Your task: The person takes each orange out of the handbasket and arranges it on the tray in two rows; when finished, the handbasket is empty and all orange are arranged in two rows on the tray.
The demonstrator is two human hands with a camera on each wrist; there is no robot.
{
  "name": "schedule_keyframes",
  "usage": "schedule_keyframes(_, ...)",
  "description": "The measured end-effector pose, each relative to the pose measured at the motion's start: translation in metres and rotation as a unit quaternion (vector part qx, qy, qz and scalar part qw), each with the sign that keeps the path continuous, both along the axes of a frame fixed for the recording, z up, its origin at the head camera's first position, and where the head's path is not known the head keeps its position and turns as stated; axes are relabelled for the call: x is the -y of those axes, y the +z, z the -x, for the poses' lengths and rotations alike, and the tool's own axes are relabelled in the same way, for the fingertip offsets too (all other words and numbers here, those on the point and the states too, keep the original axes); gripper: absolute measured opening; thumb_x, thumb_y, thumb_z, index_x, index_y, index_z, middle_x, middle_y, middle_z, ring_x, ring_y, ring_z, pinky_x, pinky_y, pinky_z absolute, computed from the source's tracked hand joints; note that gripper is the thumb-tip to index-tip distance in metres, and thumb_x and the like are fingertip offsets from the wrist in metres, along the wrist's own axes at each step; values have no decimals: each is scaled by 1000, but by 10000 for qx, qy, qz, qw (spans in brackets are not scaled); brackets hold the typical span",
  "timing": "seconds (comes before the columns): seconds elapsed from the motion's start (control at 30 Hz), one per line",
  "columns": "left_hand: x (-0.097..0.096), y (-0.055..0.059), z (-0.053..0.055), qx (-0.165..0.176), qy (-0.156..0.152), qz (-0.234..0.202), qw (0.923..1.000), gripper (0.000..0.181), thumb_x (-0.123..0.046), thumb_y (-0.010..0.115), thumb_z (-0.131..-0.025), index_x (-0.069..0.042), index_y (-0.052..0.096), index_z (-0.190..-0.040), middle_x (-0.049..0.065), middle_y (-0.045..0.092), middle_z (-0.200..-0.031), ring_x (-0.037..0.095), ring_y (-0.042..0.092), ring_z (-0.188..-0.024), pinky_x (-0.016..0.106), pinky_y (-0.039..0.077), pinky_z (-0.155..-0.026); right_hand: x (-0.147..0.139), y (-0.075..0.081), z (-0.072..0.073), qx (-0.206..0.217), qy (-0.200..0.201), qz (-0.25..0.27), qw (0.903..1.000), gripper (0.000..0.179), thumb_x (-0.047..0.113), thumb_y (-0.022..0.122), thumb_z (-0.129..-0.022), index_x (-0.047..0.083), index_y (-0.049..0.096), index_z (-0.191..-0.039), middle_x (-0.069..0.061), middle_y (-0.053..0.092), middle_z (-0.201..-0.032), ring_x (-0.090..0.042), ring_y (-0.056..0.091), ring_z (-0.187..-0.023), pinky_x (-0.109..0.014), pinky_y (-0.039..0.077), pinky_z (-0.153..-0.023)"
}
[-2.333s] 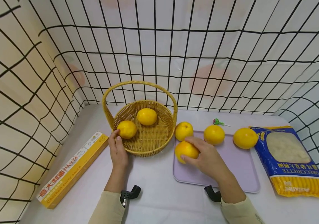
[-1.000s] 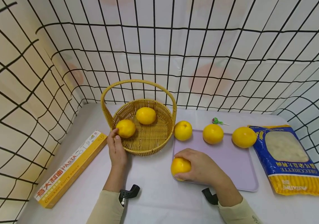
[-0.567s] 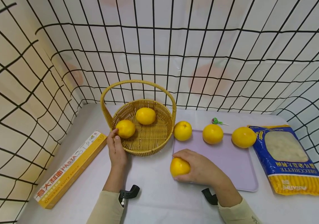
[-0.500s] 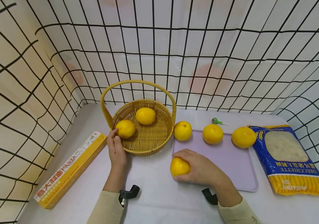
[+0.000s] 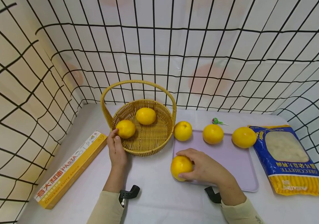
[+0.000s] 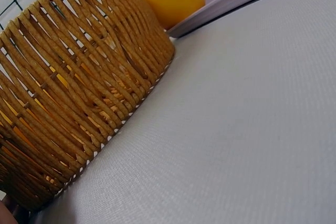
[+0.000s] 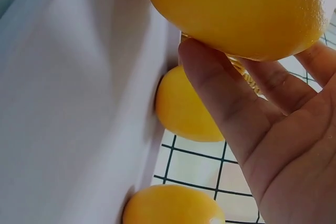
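Note:
My right hand [image 5: 204, 166] holds a yellow orange [image 5: 181, 168] at the near left corner of the lilac tray [image 5: 226, 165]. The thumb lies on its front and the fingers reach round its back; the right wrist view shows fingers [image 7: 220, 93] against its underside. My left hand [image 5: 117, 152] rests with fairly straight fingers at the front left side of the wicker basket [image 5: 145, 146]; one fingertip overlaps the rim near an orange [image 5: 126, 129]. Another orange [image 5: 146, 116] lies farther back inside the basket. Most of the left hand is out of the left wrist view.
Three more oranges line the tray's back edge: one [image 5: 183, 131] beside the basket, one [image 5: 213, 134] mid-edge and one [image 5: 244, 137] by the blue pasta bag [image 5: 289, 158]. A lollipop [image 5: 217, 121] lies behind them. A pasta box [image 5: 71, 169] sits left; black mesh [image 5: 170, 56] surrounds the table.
The right hand brought its orange toward the tray's near left corner earlier. Since half a second ago it has shifted slightly right, showing more of the orange. The left hand stays by the basket.

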State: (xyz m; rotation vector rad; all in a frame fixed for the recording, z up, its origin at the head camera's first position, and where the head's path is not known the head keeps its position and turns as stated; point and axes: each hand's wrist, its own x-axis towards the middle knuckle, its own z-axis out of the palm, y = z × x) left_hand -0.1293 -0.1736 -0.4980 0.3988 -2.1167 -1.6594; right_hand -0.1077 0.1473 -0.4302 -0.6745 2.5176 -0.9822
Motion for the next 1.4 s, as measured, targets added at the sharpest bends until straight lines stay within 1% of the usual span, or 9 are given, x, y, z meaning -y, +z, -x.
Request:
schedule_keyframes(0.1, 1, 0, 0, 38, 8, 3, 10000, 42, -35, 29, -111, -18, 41, -148, 5, 33, -160, 24, 23, -157, 49, 16, -130, 0, 0, 0, -1, 52, -13, 10000, 67, 46, 87, -76, 26, 61, -135, 11, 64, -129, -11, 57, -110, -40, 51, -99)
schedule_keyframes(0.27, 0, 0, -1, 88, 11, -27, 10000, 42, -37, 29, -111, -20, 41, -148, 4, 33, -160, 23, 23, -157, 49, 16, -130, 2, 0, -1, -60, 69, -64, 9999, 70, 47, 88, -75, 26, 61, -135, 12, 63, -128, -11, 57, -110, -41, 51, -100)
schedule_keyframes(0.5, -1, 1, 0, -11, -15, -42, 10000, 41, -33, 29, -111, -18, 41, -147, 5, 34, -159, 24, 23, -156, 49, 15, -130, 1, -1, -1, -135, 56, -30, 9999, 71, 49, 88, -74, 26, 61, -136, 15, 62, -129, -9, 56, -111, -41, 51, -101)
schedule_keyframes(0.6, -1, 1, 0, 5, -25, -42, 10000, 41, -33, 29, -111, -18, 41, -147, 5, 34, -160, 24, 23, -157, 50, 15, -130, -1, -2, -1, -161, 48, 52, 9998, 71, 49, 89, -73, 27, 61, -135, 16, 62, -128, -8, 57, -110, -40, 51, -101)
schedule_keyframes(0.77, -1, 2, -1, 89, -10, -35, 10000, 42, -35, 29, -111, -20, 41, -148, 4, 33, -161, 24, 23, -157, 49, 15, -130, -3, 1, 0, -475, 164, 166, 9986, 69, 49, 87, -76, 24, 62, -135, 12, 63, -130, -11, 59, -113, -43, 53, -102)
schedule_keyframes(0.9, 0, 1, 0, 100, -2, -34, 9999, 42, -35, 29, -111, -20, 41, -148, 4, 33, -161, 24, 23, -157, 50, 15, -130, -4, 6, -2, -769, 175, 140, 9968, 67, 45, 87, -78, 22, 62, -135, 10, 63, -135, -16, 59, -126, -48, 48, -110)
schedule_keyframes(1.0, -1, 1, 0, 72, -10, -39, 10000, 42, -35, 29, -111, -19, 41, -148, 4, 33, -161, 24, 23, -157, 50, 15, -130, -3, 9, -4, -1008, 172, 169, 9946, 64, 40, 87, -78, 22, 63, -135, 11, 63, -136, -17, 56, -131, -49, 45, -114)
schedule_keyframes(1.23, -1, 2, -1, -13, -20, -43, 10000, 41, -33, 29, -111, -17, 41, -147, 6, 34, -159, 24, 24, -156, 50, 16, -130, 2, 15, -10, -1604, 356, 502, 9851, 58, 36, 87, -80, 22, 64, -131, 13, 65, -131, -12, 58, -125, -43, 48, -111)
schedule_keyframes(1.4, -1, 2, -1, 39, -6, -22, 10000, 41, -34, 29, -111, -17, 41, -148, 6, 34, -160, 24, 24, -156, 50, 16, -130, 9, 21, -16, -1719, 483, 416, 9831, 55, 37, 85, -82, 23, 64, -131, 13, 64, -129, -10, 58, -121, -41, 52, -106)
